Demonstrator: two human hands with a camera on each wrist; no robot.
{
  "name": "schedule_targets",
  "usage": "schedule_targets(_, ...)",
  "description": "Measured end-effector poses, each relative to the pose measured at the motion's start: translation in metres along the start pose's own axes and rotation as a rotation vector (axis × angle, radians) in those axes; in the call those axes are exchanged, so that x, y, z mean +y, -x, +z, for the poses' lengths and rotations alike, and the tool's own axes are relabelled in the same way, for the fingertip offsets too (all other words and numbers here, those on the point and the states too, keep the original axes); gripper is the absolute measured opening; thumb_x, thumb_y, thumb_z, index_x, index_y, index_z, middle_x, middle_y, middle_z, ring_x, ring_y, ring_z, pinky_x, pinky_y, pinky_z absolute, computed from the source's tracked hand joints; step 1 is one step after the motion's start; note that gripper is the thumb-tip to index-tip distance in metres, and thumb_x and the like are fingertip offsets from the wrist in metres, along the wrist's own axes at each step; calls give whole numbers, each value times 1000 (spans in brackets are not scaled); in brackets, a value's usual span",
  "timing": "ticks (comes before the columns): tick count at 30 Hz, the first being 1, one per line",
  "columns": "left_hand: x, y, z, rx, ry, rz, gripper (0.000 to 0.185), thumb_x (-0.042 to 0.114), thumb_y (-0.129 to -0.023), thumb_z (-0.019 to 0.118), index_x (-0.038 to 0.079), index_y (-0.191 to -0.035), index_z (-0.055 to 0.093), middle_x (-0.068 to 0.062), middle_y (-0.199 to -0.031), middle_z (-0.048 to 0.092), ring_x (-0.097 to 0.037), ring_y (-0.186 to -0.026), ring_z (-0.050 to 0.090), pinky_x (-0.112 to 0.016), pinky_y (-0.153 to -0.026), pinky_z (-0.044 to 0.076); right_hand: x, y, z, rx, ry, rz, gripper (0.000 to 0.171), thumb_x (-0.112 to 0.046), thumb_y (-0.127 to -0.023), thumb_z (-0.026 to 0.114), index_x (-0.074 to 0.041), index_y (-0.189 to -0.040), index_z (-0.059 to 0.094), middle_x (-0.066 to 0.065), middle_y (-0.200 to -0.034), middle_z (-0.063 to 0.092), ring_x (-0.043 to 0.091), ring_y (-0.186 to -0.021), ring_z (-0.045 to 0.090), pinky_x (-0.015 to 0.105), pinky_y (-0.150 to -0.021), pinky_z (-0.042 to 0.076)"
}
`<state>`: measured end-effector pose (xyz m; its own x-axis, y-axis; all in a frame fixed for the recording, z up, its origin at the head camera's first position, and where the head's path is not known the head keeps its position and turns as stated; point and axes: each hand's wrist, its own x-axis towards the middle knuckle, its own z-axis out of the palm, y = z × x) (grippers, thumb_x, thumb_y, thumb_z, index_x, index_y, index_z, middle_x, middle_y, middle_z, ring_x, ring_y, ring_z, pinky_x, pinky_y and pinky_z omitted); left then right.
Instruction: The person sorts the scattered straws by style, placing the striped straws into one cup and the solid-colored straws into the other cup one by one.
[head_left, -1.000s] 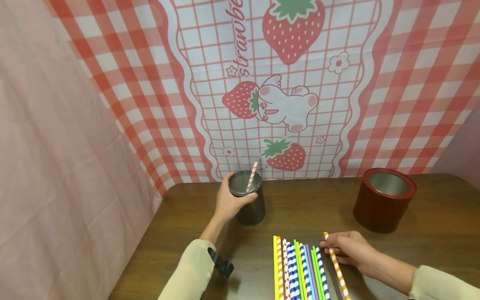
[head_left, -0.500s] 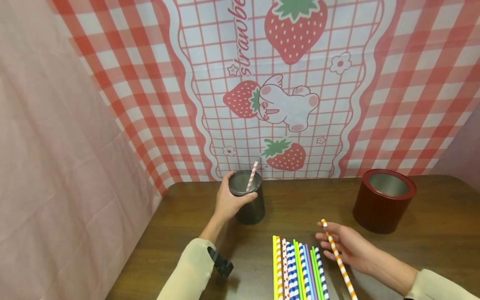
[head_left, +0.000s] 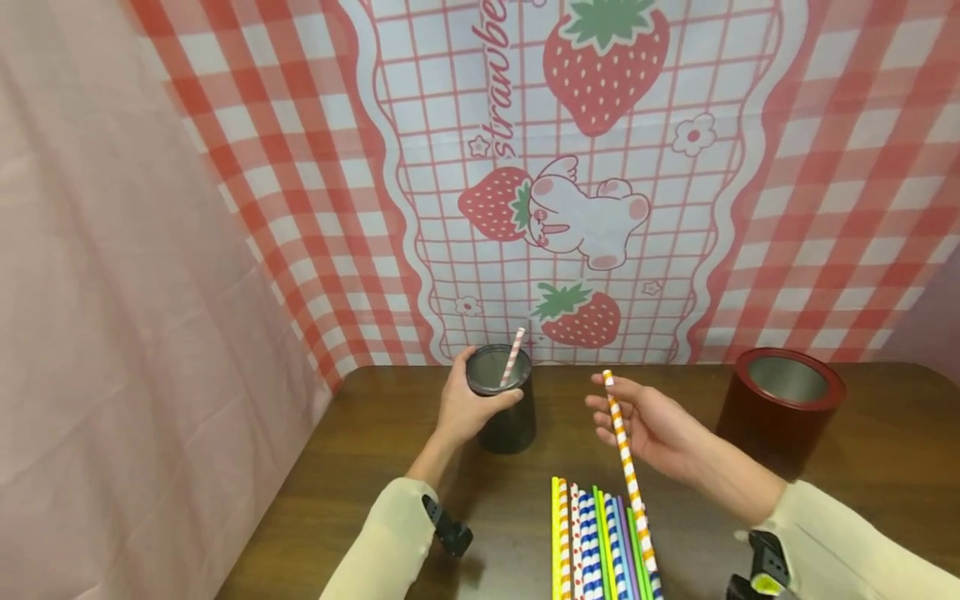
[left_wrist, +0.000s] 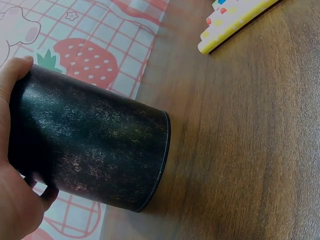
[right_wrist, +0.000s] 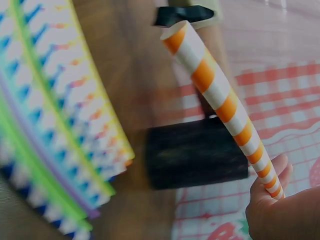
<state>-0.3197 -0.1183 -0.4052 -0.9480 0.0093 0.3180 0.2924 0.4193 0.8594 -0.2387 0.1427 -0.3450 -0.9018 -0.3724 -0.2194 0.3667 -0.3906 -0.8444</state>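
My left hand (head_left: 463, 407) grips a dark metal can (head_left: 504, 411) at the back of the brown table; in the left wrist view the fingers wrap the can (left_wrist: 90, 145). A pink-and-white striped straw (head_left: 513, 357) stands in it. My right hand (head_left: 647, 427) holds an orange-and-white striped straw (head_left: 627, 468) lifted above the table, its top end right of the can. The same straw (right_wrist: 225, 107) shows in the right wrist view, pinched at one end by my fingers (right_wrist: 272, 187). A row of several coloured straws (head_left: 596, 542) lies on the table near me.
A dark red can (head_left: 783, 408) with a silver inside stands at the back right. A strawberry-print cloth backdrop (head_left: 570, 192) hangs behind the table and a pink cloth (head_left: 112, 333) on the left. The table (head_left: 360, 467) has bare wood at the left.
My right hand lifted the orange striped straw off the table and carried it up and left toward the dark can. My left hand stayed on the can.
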Motion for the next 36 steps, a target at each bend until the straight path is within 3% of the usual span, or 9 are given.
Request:
schedule_targets(10,-2,-2,1,-10,7,32,101,34,-62,89,9,-144,34,-10,-131,53,-23,-112,53,-40,-95,43,-29,-31,45,-3,9,-52,34,-19,-104,37,-11,-137,35,2,-101,61,9,-80,59,24,-77,53)
schedule_targets(18,-1,-2,0,-7,15,38,101,34,-62,89,8,-143,35,-11,-130,53,-24,-111,53,-40,-94,43,-45,-59,67,16,39,-98,19,-18,-104,33,-15,-119,45,5,-113,52,12,-89,54,24,-80,51)
schedule_targets(21,-2,-1,0,-7,18,31,101,34,-62,89,10,-143,35,-10,-130,53,-23,-111,54,-40,-94,43,-51,-69,74,29,51,-113,31,-19,-104,32,-15,-134,40,10,-126,48,15,-101,51,28,-92,48)
schedule_targets(24,-4,-1,0,-6,16,27,100,35,-62,89,11,-143,35,-10,-130,54,-23,-111,54,-40,-94,43,-57,-78,81,34,59,-145,46,-20,-105,27,-14,-151,24,18,-145,36,24,-122,43,34,-106,38)
schedule_targets(26,-5,0,0,-5,13,28,100,35,-62,89,11,-143,35,-10,-129,54,-23,-111,54,-39,-93,44,-62,-84,85,32,53,-176,51,-20,-105,23,-13,-154,13,18,-154,24,28,-135,33,36,-112,29)
schedule_targets(29,-4,0,0,2,13,32,98,32,-61,88,11,-142,36,-9,-129,55,-22,-110,55,-37,-93,44,-71,-93,89,37,16,-221,51,-19,-105,20,-16,-155,9,17,-156,19,28,-142,22,35,-114,26)
schedule_targets(36,-2,0,-2,-6,26,34,101,34,-61,89,11,-144,35,-6,-127,54,-19,-106,54,-35,-90,45,-89,-108,95,70,-24,-327,49,-17,-105,19,-21,-154,13,16,-153,23,28,-142,24,34,-115,23)
